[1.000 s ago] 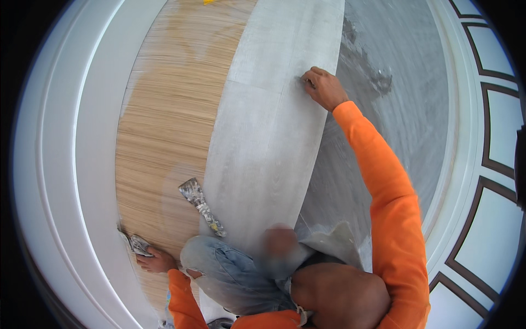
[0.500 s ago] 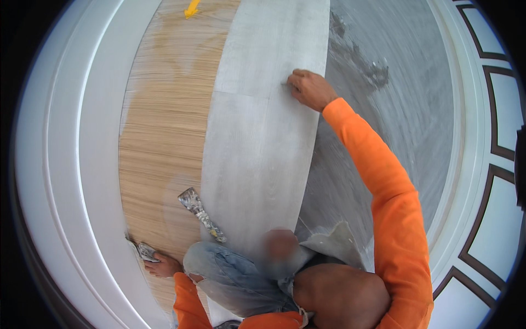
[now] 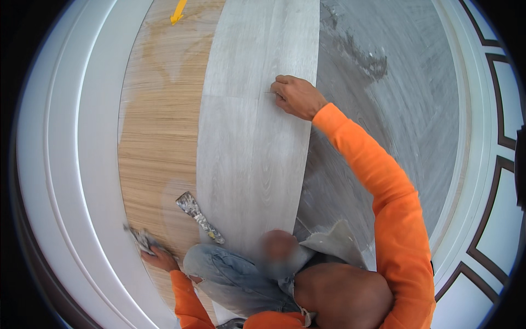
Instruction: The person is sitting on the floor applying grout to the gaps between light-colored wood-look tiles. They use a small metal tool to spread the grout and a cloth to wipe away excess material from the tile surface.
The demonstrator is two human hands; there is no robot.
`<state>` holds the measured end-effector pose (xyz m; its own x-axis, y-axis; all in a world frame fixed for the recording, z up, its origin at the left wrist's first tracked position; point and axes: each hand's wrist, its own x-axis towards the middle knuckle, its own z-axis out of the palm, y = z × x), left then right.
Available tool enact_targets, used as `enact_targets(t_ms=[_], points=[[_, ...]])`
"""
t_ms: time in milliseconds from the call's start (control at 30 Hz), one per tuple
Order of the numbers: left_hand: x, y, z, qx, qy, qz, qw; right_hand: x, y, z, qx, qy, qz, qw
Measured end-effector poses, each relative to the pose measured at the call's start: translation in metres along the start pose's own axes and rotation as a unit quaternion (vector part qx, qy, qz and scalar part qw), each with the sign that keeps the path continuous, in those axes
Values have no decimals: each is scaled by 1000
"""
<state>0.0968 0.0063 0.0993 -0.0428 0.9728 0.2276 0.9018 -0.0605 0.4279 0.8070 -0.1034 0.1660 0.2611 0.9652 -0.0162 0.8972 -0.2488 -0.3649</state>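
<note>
My right hand is closed with bent fingers on the light grey floor plank, at the cross joint between two plank ends. Anything pinched in its fingertips is hidden. Low at the left, my left hand grips a smeared grey-and-white thing, perhaps a rag, against the foot of the white wall. A putty knife, crusted with dried filler, lies between that hand and the grey planks, on the tan wood-grain planks.
A grey smeared subfloor borders the planks on the right. A curled grey offcut sits by my bare knee. A yellow arrow-shaped thing is at the top left. The white wall runs along the left.
My right hand has shifted slightly left and down, onto the cross joint. My left hand has slid a little up along the wall edge with the smeared thing. The view has shifted slightly.
</note>
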Motion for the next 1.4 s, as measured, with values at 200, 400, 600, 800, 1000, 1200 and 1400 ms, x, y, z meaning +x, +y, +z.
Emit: enact_targets(t_ms=[200,400,600,800,1000,1200,1400], points=[[120,245,115,-40,-143,252,956,-69,-9,-30,177,164,178,954],[174,461,266,123,-118,381,909,-176,7,-56,260,318,312,857],[67,595,307,6,-101,551,828,-212,11,-91,299,388,330,807],[-151,531,206,-165,-390,586,691,-180,-7,-114,302,442,319,782],[-153,465,174,-205,-408,691,560,-182,-15,-109,246,412,240,844],[76,586,291,60,-178,595,781,-262,-14,-124,208,410,306,834],[82,604,304,71,-159,544,821,-318,-14,-129,226,429,372,792]])
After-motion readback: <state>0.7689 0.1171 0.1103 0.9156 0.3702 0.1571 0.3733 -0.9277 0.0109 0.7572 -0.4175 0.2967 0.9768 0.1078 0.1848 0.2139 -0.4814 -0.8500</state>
